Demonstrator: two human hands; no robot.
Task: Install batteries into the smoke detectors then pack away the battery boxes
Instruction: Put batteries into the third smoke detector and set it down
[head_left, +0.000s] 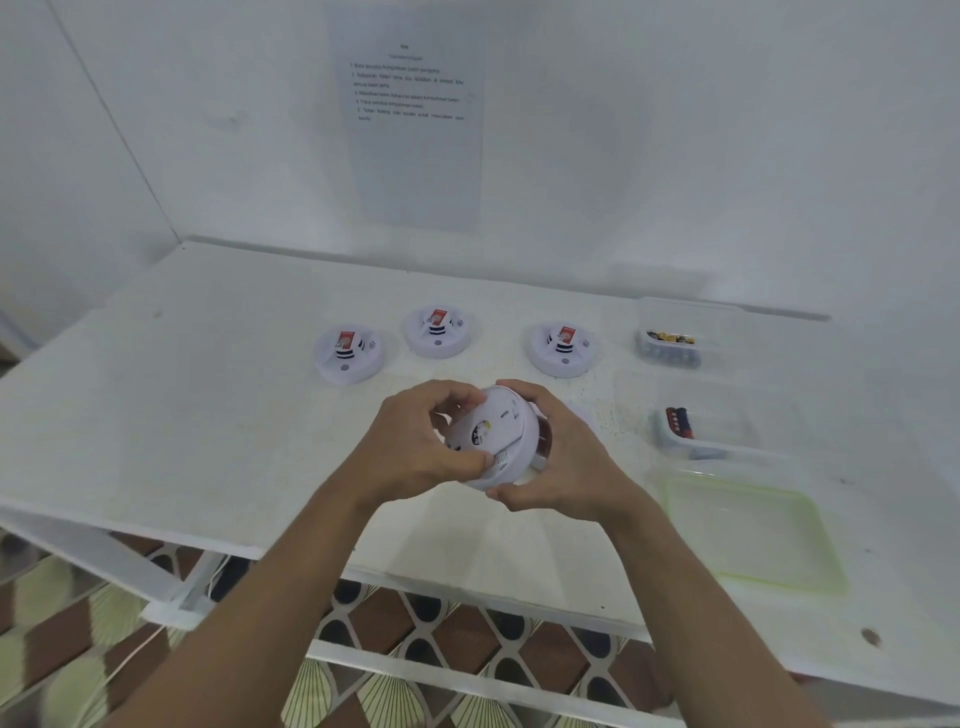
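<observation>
I hold a round white smoke detector (501, 434) above the middle of the white table (208, 415), tilted so its back faces me. My left hand (423, 441) grips its left rim and back. My right hand (558, 457) wraps its right side from behind. Three more white smoke detectors lie on the table beyond, each with a red label on top: one at the left (349, 353), one in the middle (439, 331), one at the right (562, 348). Two clear battery boxes stand at the right: the far one (675, 332) and the near one (706, 431), both holding batteries.
A clear lid with a green rim (748, 530) lies on the table at the near right. A printed sheet (413, 114) hangs on the wall behind. The table's front edge runs below my forearms, with patterned floor (415, 675) under it.
</observation>
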